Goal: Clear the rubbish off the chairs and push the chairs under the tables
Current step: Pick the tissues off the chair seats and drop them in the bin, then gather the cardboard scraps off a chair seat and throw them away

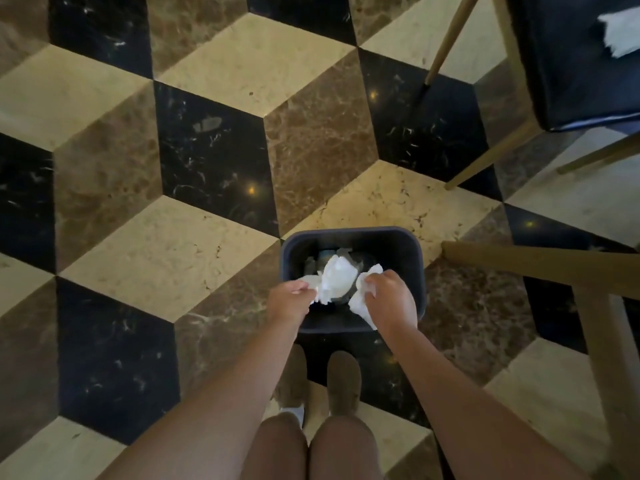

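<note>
both hands over a dark waste bin on the marble floor. crumpled white paper and other scraps already lie inside, so some rubbish looks collected; this load is at the point of being dropped.

still left, by my reading: a dark padded chair at upper right stands out on the open floor with a white crumpled tissue on its seat. no table top in view, so i cannot tell whether any chair has been pushed in. a wooden frame at right, chair or table, unclear.

left hand: fingers curled, pinching a crumpled white napkin above the bin opening.

right hand: fingers curled narrow round a second white tissue, its tail hanging below the fist, over the bin's near edge.
</note>
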Demonstrator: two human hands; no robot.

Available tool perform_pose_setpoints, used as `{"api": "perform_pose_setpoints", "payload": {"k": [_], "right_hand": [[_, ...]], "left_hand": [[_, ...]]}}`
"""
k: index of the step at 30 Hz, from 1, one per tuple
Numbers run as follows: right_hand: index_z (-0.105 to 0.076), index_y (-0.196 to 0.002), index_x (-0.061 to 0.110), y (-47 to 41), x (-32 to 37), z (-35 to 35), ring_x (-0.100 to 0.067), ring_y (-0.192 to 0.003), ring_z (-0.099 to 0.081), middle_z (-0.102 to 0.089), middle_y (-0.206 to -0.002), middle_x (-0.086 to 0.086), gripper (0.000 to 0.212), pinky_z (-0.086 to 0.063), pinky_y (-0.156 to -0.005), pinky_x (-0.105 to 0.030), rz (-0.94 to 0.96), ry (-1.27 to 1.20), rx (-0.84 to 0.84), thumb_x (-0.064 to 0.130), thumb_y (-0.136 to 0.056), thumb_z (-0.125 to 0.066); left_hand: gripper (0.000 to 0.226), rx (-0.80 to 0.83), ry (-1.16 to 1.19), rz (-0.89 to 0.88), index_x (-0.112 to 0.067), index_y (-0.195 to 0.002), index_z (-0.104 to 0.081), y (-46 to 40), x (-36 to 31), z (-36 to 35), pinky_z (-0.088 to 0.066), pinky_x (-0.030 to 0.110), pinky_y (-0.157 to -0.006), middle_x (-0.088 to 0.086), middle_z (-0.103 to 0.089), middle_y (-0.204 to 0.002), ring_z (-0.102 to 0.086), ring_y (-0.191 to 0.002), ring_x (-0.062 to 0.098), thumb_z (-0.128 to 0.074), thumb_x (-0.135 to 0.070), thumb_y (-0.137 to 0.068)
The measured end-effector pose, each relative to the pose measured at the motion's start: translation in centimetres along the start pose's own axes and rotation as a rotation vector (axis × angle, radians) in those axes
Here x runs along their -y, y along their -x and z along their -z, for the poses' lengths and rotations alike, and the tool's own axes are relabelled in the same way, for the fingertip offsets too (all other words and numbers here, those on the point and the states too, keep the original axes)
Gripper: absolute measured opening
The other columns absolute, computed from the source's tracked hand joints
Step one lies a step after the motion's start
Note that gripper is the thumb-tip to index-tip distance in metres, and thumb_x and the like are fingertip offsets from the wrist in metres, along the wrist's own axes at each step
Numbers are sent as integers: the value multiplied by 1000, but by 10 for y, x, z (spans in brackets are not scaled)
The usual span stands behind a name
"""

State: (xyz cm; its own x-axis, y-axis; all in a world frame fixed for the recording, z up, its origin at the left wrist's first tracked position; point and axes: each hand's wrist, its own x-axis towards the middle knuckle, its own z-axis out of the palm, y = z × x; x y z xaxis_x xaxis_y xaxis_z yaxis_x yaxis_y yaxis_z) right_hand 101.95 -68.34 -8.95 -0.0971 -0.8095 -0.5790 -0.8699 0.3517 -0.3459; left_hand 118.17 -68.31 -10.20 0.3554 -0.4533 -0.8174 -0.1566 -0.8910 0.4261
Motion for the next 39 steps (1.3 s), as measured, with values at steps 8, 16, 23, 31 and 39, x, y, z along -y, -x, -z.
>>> {"api": "perform_pose_setpoints", "payload": {"k": [8, 16, 23, 31, 39], "right_hand": [[-56, -118, 12, 13, 15, 34, -29, -104, -54, -54, -115, -10, 27, -52, -79, -40, 30, 19, 27, 13, -91, -53], [-56, -120, 16, 122, 87, 163, -24, -108, -53, -58, -118, -6, 29, -52, -82, -37, 166, 127, 12, 16, -92, -48], [-55, -116, 20, 188, 167, 273, -24, -109, -51, -57, -118, -3, 25, -47, -86, -36, 359, 222, -168, 27, -92, -50], [-53, -119, 18, 209, 270, 364, -25, -119, -46, -56, -125, -5, 29, -39, -98, -40, 522, 367, -390, 33, -95, -46], [-50, -123, 18, 186, 370, 373, -25, -118, -46, -55, -126, -6, 36, -43, -96, -41, 548, 383, -523, 37, -93, -49]], "left_hand": [[28, 24, -27, -56, -10, -112, -65, 26, -16, 15, -53, 34, -84, 7, -66, -106, -61, -86, 17, -67, -14, -84], [20, 38, -650, -495, -20, -106, -63, 183, -105, 93, -49, 26, -70, 0, -69, -98, -63, -86, 16, -58, -22, -87], [22, -193, -1151, -888, -18, -109, -57, 291, -196, 163, -48, 37, -73, 3, -61, -104, -59, -96, 24, -47, -28, -91], [29, -505, -1094, -1103, -16, -109, -57, 334, -267, 248, -44, 38, -87, 5, -62, -105, -58, -100, 23, -44, -36, -93], [32, -603, -984, -1154, -18, -112, -53, 294, -316, 334, -44, 38, -86, 3, -62, -111, -58, -104, 23, -42, -41, -93]]}}
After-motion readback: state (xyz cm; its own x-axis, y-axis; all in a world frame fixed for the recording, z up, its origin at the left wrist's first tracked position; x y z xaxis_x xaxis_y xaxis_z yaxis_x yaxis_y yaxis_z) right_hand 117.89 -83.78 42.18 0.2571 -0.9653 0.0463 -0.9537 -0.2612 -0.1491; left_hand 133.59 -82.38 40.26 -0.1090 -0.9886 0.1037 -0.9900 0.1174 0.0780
